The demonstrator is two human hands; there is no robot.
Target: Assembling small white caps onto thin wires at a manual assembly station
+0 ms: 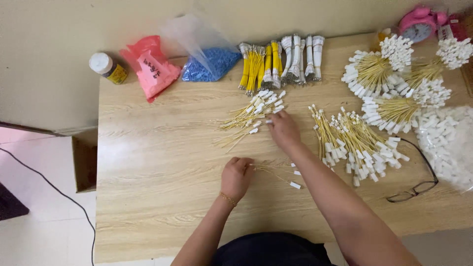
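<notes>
Near the table's middle, the left hand (237,173) pinches a small bunch of yellow wires (276,170) trailing rightward, while the right hand (283,129), fingers closed, touches the loose wire pile (253,113) farther off.

- At the table's far left corner we see a small bottle (108,67) lying on its side, with a white cap and a yellow label.
- Just right of it lies a crumpled pink plastic bag (150,66) bearing a paler patch with dark writing.
- Next to that sits a clear plastic bag (204,54) holding small blue pieces, its open top standing up against the wall.
- At the right edge lies a clear bag of white connectors (446,145).
</notes>
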